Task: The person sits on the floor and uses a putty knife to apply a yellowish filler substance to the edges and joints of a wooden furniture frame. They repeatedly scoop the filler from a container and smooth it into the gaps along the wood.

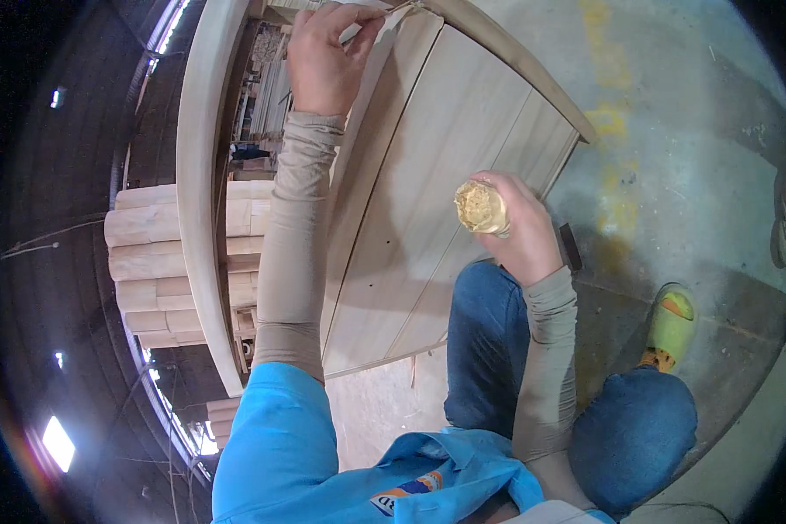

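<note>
A pale wooden furniture piece with a planked panel (410,227) and rounded outer rails fills the middle of the view. At its far corner, my left hand (325,54) pinches a thin, light-coloured sliver or stick (400,8) against the joint; what exactly it is I cannot make out. Over the panel's right part, my right hand (526,229) is wrapped round a small round container (481,207) with yellowish, crusted paste at its mouth. A few small dark spots mark the panel's surface.
A long curved rail (203,175) runs along the left, with stacked rounded wooden pieces (153,262) beyond it. My bent knees are close to the panel's near edge. Concrete floor with a worn yellow line (616,140) lies right, near my yellow-green shoe (672,323).
</note>
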